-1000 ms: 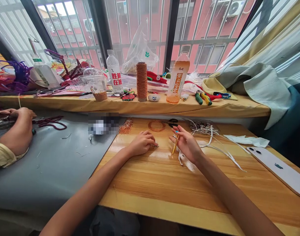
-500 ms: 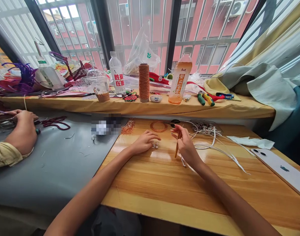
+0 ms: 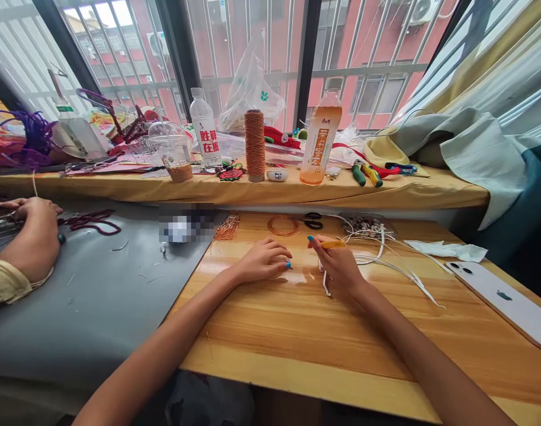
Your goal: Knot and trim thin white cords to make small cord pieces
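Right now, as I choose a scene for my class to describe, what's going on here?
The person's right hand grips a gold-coloured tool over the wooden table. The left hand is low at the table, fingers curved; whether it pinches anything small can't be told. White cords lie beside the right hand, and a copper-coloured wire coil and black-handled scissors lie beyond the hands. Far left, another person's hand is over a grey mat.

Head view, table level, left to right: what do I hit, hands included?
Co-worker's hand → maroon cord → copper-coloured strands → wearer's left hand → wearer's right hand gripping a gold-coloured tool → white phone. Overlapping items left out.
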`<state>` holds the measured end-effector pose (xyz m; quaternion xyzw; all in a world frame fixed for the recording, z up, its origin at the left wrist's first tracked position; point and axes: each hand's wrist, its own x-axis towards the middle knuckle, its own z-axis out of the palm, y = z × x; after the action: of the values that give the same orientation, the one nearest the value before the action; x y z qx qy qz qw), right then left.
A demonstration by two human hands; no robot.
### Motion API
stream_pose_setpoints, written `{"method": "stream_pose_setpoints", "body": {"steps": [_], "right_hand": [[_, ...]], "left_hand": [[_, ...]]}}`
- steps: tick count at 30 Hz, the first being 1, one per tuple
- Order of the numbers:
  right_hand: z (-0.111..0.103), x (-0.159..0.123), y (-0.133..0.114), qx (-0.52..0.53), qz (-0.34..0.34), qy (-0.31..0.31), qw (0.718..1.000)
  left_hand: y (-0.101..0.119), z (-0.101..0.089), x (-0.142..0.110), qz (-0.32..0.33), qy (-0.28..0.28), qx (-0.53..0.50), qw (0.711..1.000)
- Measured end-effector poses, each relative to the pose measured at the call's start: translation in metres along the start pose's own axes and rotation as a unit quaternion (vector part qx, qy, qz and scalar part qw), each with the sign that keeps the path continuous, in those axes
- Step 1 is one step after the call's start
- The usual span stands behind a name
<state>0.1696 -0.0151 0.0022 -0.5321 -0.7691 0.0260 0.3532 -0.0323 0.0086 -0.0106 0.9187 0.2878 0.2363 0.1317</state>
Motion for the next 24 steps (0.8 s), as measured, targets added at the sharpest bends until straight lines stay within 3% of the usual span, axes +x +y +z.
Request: {"method": "stream_pose_setpoints", "body": {"steps": [4,7,24], "right_hand": [[0.01,-0.003,-0.009,0.231,0.095,-0.037,0.968],[0.016,-0.005,-0.015,0.316,0.144,-0.065,0.936],[0.02,-0.009,-0.023,0.317,0.125,-0.121,0.932]], "left_hand": [[-0.002,0.006,0.0,0.017,0.0,0.027,0.999],[-0.003,0.008,0.0,0.025,0.007,0.03,0.999],[0.002,0.007,0.0,0.02,0.008,0.037,0.999]]}}
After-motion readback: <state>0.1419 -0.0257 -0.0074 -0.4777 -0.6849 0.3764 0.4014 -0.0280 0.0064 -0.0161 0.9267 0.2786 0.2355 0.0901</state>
